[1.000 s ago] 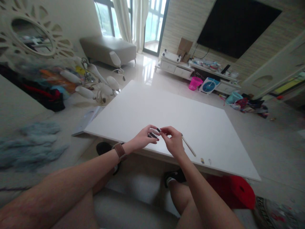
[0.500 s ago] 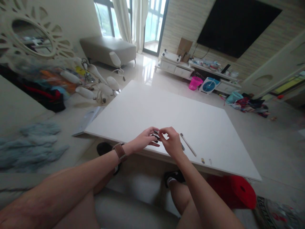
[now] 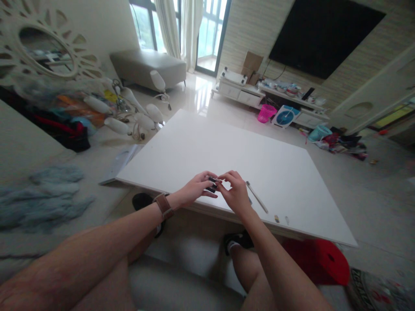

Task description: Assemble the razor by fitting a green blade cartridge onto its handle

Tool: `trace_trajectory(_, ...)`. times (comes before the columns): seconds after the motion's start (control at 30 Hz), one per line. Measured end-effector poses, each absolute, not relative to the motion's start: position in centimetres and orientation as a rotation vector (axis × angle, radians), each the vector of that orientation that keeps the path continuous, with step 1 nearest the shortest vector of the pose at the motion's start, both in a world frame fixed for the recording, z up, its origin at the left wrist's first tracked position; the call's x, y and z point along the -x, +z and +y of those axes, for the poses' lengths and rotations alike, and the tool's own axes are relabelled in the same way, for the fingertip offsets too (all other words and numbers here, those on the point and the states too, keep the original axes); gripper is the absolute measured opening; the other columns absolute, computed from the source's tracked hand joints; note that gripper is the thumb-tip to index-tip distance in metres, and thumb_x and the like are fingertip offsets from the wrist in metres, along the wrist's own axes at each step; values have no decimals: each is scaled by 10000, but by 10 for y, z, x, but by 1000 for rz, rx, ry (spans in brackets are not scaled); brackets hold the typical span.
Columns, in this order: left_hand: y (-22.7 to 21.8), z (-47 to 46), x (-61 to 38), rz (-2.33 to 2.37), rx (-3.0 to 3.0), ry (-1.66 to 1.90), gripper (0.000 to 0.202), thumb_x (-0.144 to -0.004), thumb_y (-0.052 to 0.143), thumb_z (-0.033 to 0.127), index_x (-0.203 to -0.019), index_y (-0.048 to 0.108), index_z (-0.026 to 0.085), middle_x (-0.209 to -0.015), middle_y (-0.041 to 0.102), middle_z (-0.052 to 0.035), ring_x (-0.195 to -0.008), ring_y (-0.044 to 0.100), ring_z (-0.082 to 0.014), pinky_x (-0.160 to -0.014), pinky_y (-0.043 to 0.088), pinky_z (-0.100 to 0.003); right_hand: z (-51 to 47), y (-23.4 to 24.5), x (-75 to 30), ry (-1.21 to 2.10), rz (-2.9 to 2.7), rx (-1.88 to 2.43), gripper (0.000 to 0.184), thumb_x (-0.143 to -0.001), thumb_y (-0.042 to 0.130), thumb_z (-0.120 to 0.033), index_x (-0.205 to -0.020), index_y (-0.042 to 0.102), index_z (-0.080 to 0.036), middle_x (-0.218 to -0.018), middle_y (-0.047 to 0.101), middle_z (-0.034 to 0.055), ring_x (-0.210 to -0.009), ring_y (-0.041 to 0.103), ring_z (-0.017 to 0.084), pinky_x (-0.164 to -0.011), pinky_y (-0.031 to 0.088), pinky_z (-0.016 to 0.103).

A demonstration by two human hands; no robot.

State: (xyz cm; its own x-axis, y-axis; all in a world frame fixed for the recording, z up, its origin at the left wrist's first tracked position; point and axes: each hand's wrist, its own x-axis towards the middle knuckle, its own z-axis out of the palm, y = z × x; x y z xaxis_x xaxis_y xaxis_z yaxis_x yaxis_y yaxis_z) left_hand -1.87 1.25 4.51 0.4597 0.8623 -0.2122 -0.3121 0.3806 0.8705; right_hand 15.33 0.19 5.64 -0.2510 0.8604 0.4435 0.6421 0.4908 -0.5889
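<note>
Above the near edge of the white table (image 3: 220, 147), my left hand (image 3: 196, 186) holds a small black object (image 3: 212, 188) between its fingers. Its exact kind is too small to make out. My right hand (image 3: 234, 190) meets it from the other side, thumb and forefinger pinched at the object's right end. Whether a separate small piece sits in that pinch is hidden. Beside my right hand lies a slim pale stick with a dark end (image 3: 257, 197). A dark item (image 3: 250, 201) shows partly behind my right wrist.
Two small items lie near the table's front edge, a yellow-and-grey piece (image 3: 276, 219) and a clear piece (image 3: 287, 220). A red roll (image 3: 324, 261) stands below on the right. A lamp with several white shades (image 3: 139, 121) lies beyond the table's left edge.
The black object has turned slightly between my hands and shows more of its dark face. Both hands stay in nearly the same place.
</note>
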Motion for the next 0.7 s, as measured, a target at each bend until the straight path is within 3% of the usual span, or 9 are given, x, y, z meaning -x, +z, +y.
trace_trajectory(0.2,45,14,20,762,-848,879,194,-859,661,274,-960,548,151,-944,670,-89,-841,692,-214,-708,607,-401,1,59,-153,378,-1965,1231,47,-873,657,-188,-887,679,-228,-847,625,36,-851,581,214,-764,462,347)
trace_trajectory(0.7,46,14,22,745,-830,883,187,-852,676,271,-918,548,152,-907,674,-86,-830,721,-243,-636,601,-360,2,56,-152,435,-1990,1270,150,-946,563,-228,-871,693,-233,-827,663,49,-832,582,219,-718,460,352)
